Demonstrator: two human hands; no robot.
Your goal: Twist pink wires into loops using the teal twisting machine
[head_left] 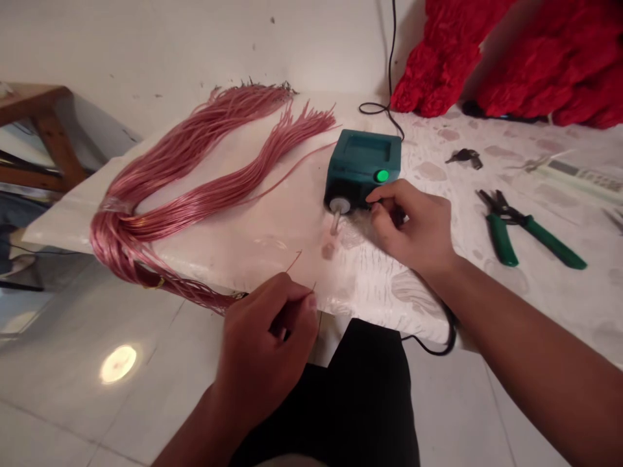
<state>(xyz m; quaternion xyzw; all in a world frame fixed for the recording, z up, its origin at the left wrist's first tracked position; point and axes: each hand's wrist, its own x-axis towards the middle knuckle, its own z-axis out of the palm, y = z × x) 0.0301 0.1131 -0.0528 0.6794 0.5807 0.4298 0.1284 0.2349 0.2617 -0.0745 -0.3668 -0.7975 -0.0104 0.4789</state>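
My left hand point(270, 331) is closed in a pinch on a thin pink wire, whose fine ends point(294, 261) stick out past the thumb and finger. A large bundle of pink wires point(160, 207) lies bent on the table to its left, and some strands hang over the front edge toward this hand. My right hand point(413, 224) is at the front right corner of a small dark green box machine point(363, 155). Its thumb and index finger are pinched around a small dark part there, mostly hidden. The machine has a lit green button point(382, 176) and a pale round spindle point(339, 206).
Green-handled wire strippers point(506, 214) lie to the right, with a small black item point(464, 157) behind them. Red ruffled fabric point(438, 58) stands at the back right. A black cable point(392, 65) runs up the wall. A wooden stool point(56, 130) is at far left.
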